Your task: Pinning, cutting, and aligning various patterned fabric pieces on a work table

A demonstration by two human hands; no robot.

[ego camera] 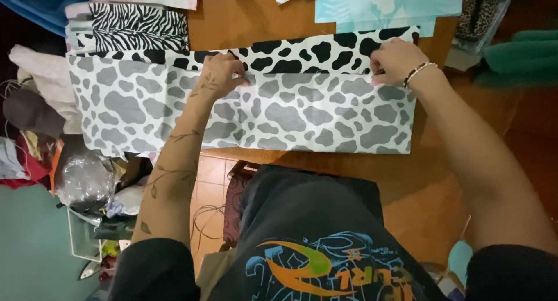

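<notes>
A long strip of white cloth with grey cow-like patches (302, 112) lies across the wooden table (244, 19). Behind it, partly tucked under its far edge, lies a black-and-white cow-print cloth (314, 52). My left hand (220, 74) pinches the grey cloth's far edge near its middle. My right hand (395, 59), with a bead bracelet on the wrist, grips the same edge near the right end, where the two cloths meet.
A folded zebra-print cloth (136, 26) sits at the back left, and pale blue fabric (383, 5) at the back right. Piles of cloth scraps and a crumpled plastic bag (86, 182) lie to the left, below the table. Green fabric (523, 54) lies far right.
</notes>
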